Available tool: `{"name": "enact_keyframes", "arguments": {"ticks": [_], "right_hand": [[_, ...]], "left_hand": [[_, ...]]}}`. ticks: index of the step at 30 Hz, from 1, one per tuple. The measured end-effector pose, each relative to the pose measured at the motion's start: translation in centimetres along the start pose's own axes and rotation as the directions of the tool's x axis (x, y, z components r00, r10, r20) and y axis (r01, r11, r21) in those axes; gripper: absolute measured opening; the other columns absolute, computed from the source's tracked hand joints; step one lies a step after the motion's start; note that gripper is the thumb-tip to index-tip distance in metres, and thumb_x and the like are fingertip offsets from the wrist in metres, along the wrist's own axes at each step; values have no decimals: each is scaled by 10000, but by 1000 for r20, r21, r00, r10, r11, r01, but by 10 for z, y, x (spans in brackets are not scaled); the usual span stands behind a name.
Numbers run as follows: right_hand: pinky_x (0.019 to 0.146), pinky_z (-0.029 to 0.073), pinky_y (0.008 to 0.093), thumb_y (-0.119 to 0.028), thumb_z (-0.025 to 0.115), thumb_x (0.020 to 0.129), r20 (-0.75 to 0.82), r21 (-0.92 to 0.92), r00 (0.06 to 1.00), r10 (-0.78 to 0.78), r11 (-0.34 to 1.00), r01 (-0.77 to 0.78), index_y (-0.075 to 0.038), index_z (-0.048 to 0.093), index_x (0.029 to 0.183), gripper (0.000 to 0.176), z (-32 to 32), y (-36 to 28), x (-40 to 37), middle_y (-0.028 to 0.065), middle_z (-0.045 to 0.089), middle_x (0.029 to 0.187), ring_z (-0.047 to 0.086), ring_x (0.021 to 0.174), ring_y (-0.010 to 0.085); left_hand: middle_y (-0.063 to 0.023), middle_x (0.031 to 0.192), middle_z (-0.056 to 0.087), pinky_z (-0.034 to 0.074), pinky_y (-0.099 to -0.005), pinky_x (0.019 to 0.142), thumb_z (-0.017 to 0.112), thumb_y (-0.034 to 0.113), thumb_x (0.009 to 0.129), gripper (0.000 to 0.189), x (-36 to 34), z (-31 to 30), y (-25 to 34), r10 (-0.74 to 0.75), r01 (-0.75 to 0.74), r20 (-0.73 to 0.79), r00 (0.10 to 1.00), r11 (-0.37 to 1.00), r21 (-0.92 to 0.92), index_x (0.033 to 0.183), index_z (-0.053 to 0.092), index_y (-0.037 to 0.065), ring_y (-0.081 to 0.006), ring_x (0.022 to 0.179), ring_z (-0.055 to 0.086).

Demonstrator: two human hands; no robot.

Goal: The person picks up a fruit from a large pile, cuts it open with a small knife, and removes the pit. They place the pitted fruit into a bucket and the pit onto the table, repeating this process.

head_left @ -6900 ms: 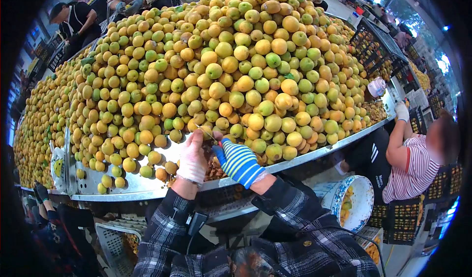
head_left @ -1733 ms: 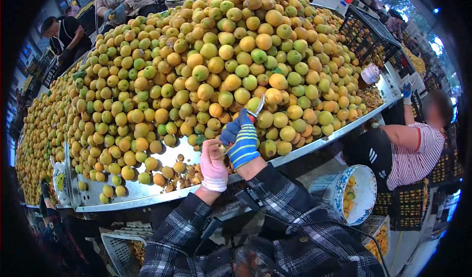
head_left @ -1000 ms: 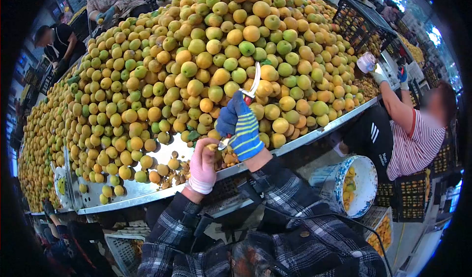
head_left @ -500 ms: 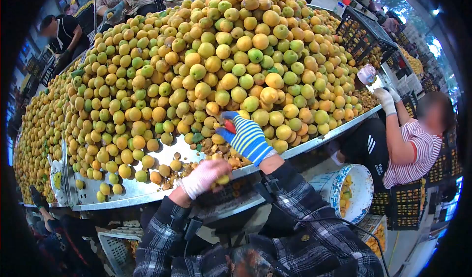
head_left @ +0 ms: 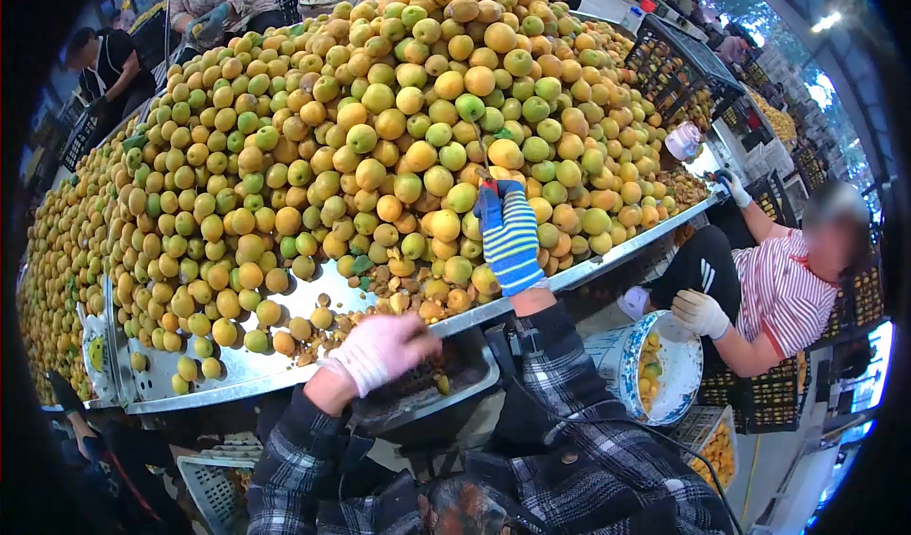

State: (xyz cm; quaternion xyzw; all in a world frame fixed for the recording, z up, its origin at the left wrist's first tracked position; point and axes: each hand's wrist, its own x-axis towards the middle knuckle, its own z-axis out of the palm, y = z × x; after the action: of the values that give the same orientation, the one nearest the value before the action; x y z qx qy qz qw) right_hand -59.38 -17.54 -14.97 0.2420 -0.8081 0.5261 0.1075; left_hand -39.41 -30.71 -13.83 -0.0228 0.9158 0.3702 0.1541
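My right hand (head_left: 510, 236), in a blue-and-yellow striped glove, is closed round a small knife (head_left: 481, 146). A bit of red handle shows at the fingers, and the thin dark blade points up against the fruit pile. My left hand (head_left: 384, 350), in a pale glove, hovers over the table's near edge, its fingers smeared by motion. Just below it is a yellow fruit (head_left: 442, 383), above or in a dark crate (head_left: 418, 404). A tall heap of yellow-green apricot-like fruits (head_left: 380, 155) covers the metal table (head_left: 275, 378). Cut bits (head_left: 418, 298) lie between my hands.
At right a seated person (head_left: 783, 298) in a striped shirt works beside a blue-and-white bucket (head_left: 683, 364) holding fruit. A black crate (head_left: 664, 65) lies tipped at the heap's far right. A pale basket (head_left: 209, 488) stands lower left. Other people are across the table.
My right hand has risen from the cut bits to the fruit pile, with the knife. A fruit that was at my left hand is now below it. The person at right has lowered one hand.
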Motion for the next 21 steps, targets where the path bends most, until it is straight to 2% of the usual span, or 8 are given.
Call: {"name": "enact_keyframes", "arguments": {"ticks": [1,4,10,14,16,17,18,21], "right_hand": [[570,473,429,-239,553,953,-5,26,999,32,999,-31,9,571,937,248,3,6,-1,184,644,712,631,636,359],[570,470,422,-230,558,953,-70,52,998,0,999,3,2,582,952,234,6,7,-1,176,648,717,637,640,344],[564,468,425,-235,580,939,-36,68,998,52,996,-49,2,579,932,236,12,13,-4,204,644,736,625,642,376],[551,456,401,-213,578,943,75,196,996,52,978,-66,7,574,914,222,13,14,-8,185,638,726,618,629,329],[479,364,221,-192,558,963,254,458,959,124,858,-233,-48,565,884,164,18,18,-14,-28,518,645,442,547,40],[507,416,312,-190,571,951,268,368,963,33,920,-134,2,572,892,201,13,5,-15,70,576,643,497,552,137],[501,405,307,-178,568,951,398,611,911,107,711,-350,-4,570,886,186,22,9,-22,58,564,642,484,553,121],[511,413,345,-226,576,946,487,531,873,31,783,-325,-14,563,867,226,34,4,-37,99,559,642,508,541,178]], "left_hand": [[-199,828,654,510,-428,723,611,376,858,332,13,7,-4,-55,23,-294,954,993,-114,940,633,55,-383,811,638],[-177,1016,614,505,-432,778,704,438,782,461,59,-5,7,-113,76,-648,754,993,-85,1012,618,47,-346,919,624],[-159,1034,578,498,-408,821,760,470,706,557,125,-6,10,-181,313,-595,783,942,125,1026,623,35,-341,954,596],[-144,1051,573,504,-373,798,789,303,720,492,119,2,3,-3,88,-765,644,994,71,1100,594,59,-284,967,600],[-92,1019,576,514,-337,802,786,115,681,508,107,3,-5,-238,-195,-680,694,847,-495,1121,540,53,-223,961,595],[-72,1061,559,511,-278,814,721,-7,698,555,104,4,-11,-224,-384,-681,697,686,-618,1186,471,72,-174,999,572],[-73,1099,548,516,-268,814,674,-61,710,555,101,5,-17,-218,-475,-695,685,590,-653,1202,454,71,-168,975,580],[-79,1127,548,514,-267,772,592,-70,722,598,74,5,-33,-197,-478,-606,771,451,-754,1285,433,52,-159,948,575]]}}
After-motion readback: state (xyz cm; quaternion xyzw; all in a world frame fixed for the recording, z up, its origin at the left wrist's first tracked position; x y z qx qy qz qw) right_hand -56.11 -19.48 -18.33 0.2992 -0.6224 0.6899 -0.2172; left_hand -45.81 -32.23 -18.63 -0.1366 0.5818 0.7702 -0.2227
